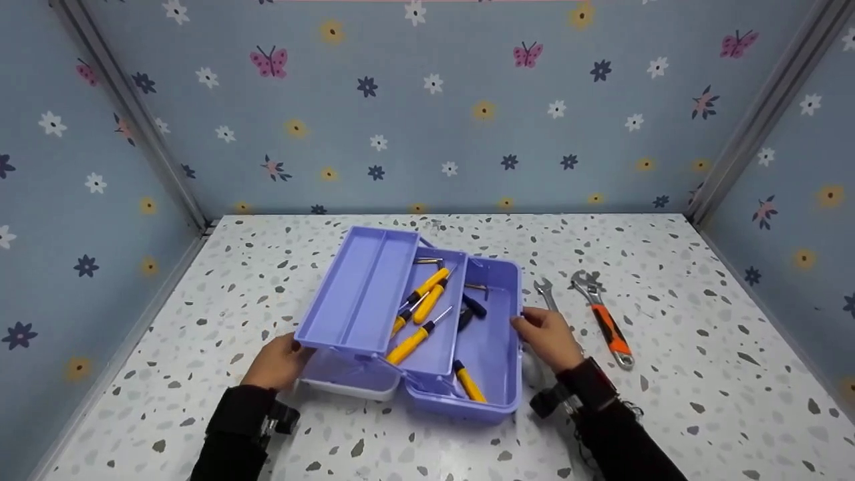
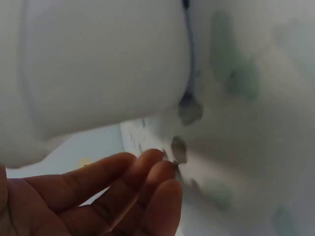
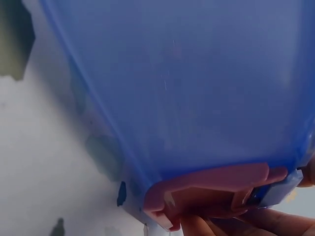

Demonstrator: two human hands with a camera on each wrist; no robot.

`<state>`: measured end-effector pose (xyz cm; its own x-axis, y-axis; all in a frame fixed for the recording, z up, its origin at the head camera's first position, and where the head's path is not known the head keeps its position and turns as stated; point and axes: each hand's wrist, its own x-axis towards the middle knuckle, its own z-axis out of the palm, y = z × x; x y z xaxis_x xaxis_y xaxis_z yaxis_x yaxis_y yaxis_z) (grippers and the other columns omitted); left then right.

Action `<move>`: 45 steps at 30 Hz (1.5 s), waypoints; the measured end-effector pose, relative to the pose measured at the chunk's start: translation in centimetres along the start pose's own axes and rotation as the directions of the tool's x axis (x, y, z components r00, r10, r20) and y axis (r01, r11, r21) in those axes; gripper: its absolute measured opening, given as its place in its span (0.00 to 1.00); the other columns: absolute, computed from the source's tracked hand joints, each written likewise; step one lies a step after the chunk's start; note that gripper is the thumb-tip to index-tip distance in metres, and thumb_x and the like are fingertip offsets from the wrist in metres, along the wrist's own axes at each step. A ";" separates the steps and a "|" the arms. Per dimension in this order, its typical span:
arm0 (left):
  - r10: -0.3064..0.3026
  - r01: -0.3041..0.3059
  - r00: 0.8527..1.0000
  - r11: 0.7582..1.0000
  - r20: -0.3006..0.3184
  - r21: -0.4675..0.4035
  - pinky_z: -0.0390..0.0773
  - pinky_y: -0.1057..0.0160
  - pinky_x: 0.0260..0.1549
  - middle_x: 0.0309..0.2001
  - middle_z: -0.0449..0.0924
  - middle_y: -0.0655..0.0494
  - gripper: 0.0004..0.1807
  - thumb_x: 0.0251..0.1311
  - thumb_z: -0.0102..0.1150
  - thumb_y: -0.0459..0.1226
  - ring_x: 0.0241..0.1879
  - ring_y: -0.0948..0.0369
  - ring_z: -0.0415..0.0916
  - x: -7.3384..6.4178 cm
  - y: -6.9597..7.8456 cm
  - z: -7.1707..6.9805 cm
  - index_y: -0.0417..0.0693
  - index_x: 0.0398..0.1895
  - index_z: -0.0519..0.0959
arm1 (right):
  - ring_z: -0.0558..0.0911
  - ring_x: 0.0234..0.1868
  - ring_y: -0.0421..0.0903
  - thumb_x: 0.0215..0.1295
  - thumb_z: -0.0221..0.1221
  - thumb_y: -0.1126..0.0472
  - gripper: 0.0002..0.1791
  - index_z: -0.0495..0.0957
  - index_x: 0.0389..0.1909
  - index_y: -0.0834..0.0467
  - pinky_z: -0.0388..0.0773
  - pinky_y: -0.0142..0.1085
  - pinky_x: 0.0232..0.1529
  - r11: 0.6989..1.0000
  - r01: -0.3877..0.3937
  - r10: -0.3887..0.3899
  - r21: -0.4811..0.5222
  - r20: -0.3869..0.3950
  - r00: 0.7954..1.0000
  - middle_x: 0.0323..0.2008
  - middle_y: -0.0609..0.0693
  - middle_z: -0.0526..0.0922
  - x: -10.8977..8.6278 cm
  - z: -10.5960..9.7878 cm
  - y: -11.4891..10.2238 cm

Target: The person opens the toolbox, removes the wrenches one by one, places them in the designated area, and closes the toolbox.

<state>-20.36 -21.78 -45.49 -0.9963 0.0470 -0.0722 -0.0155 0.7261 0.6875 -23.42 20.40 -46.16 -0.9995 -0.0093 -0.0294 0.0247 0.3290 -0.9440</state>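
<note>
A purple toolbox (image 1: pixel 494 341) stands unfolded, with an upper tray (image 1: pixel 364 287) and a middle tray (image 1: pixel 441 344) stepped out to the left. Several yellow-handled screwdrivers (image 1: pixel 409 344) lie in it. My left hand (image 1: pixel 274 364) is beside the upper tray's left edge; the left wrist view shows its fingers (image 2: pixel 147 187) loosely bent below the white lid (image 2: pixel 108 64), without gripping it. At the right wall, my right hand (image 1: pixel 551 339) pinches the rim area; close up, its fingers are at a pink latch (image 3: pixel 211 184), and the thumb is partly out of view.
An adjustable wrench (image 1: pixel 609 324) with an orange and black handle lies right of the box. A smaller wrench (image 1: pixel 546 292) is partly behind my right hand. Hex keys (image 1: pixel 427 261) and dark-handled tools (image 1: pixel 474 306) lie inside the box. Patterned walls enclose the speckled table (image 1: pixel 721 401).
</note>
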 end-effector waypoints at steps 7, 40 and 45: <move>0.021 -0.020 1.000 0.998 0.011 -0.052 0.76 0.43 0.53 0.49 0.82 0.32 0.22 0.71 0.46 0.38 0.49 0.42 0.80 0.0 0.2 0.4 0.28 0.57 0.76 | 0.80 0.33 0.35 0.65 0.57 0.63 0.20 0.78 0.53 0.71 0.79 0.26 0.36 0.999 0.035 -0.035 -0.007 0.003 0.999 0.43 0.63 0.86 -0.1 -0.1 0.0; -0.064 0.033 0.997 0.880 -0.050 -0.474 0.73 0.64 0.51 0.63 0.71 0.34 0.29 0.70 0.45 0.42 0.55 0.55 0.75 -1.5 5.3 -2.3 0.43 0.73 0.61 | 0.79 0.31 0.35 0.67 0.56 0.66 0.19 0.77 0.55 0.71 0.78 0.26 0.35 0.999 0.023 -0.023 0.048 0.007 1.000 0.41 0.63 0.85 0.0 0.1 0.2; -0.013 -0.029 0.996 0.891 -0.088 -0.453 0.71 0.53 0.60 0.66 0.68 0.34 0.31 0.71 0.47 0.45 0.65 0.45 0.68 -2.1 6.8 -2.3 0.45 0.74 0.58 | 0.80 0.31 0.35 0.67 0.57 0.65 0.20 0.77 0.56 0.71 0.78 0.25 0.35 0.998 0.024 -0.025 0.049 0.011 1.000 0.43 0.64 0.85 -0.1 0.0 0.2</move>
<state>-18.56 -18.56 -38.99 -0.9996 -0.0234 -0.0170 -0.0238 0.3346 0.9421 -23.32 20.44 -46.33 -0.9996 -0.0282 -0.0094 0.0011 0.2819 -0.9595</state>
